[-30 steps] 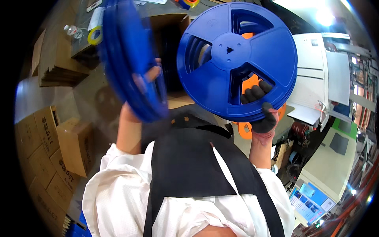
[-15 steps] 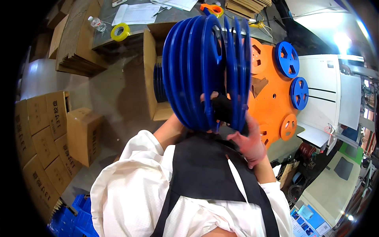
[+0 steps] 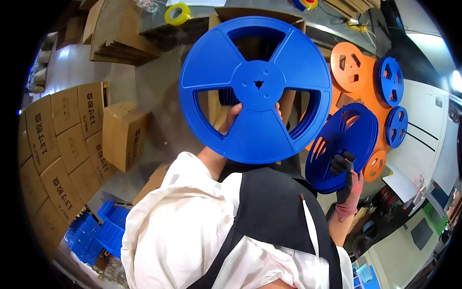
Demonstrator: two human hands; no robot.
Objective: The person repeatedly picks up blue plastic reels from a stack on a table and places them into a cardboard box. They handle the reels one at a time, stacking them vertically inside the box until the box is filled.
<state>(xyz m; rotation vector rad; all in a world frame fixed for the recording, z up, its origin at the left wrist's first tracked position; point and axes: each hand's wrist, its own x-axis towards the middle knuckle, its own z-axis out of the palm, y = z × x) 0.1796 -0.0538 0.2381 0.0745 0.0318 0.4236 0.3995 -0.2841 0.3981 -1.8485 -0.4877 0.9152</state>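
Observation:
A large blue plastic reel with a small centre hole and three cut-outs faces me. My left hand, bare, holds it from beneath and behind; fingertips show through the cut-outs, and the rest of the hand is hidden. Whether more reels are stacked behind this one, I cannot tell. To the right, my right hand, in a pink and black glove, grips a stack of blue reels at its near side, tilted and apart from the first reel. An open cardboard box lies partly hidden behind the left reel, with dark reel edges inside.
An orange surface at the right carries orange and blue reels. Sealed cartons are stacked at the left, with flat cardboard beyond them. A roll of yellow tape lies on the grey table. Blue bins stand low at the left.
The blue reels, held together edge-on before, are now parted: the left group has turned its flat face to me, and the right stack has moved right and down. My view has shifted slightly.

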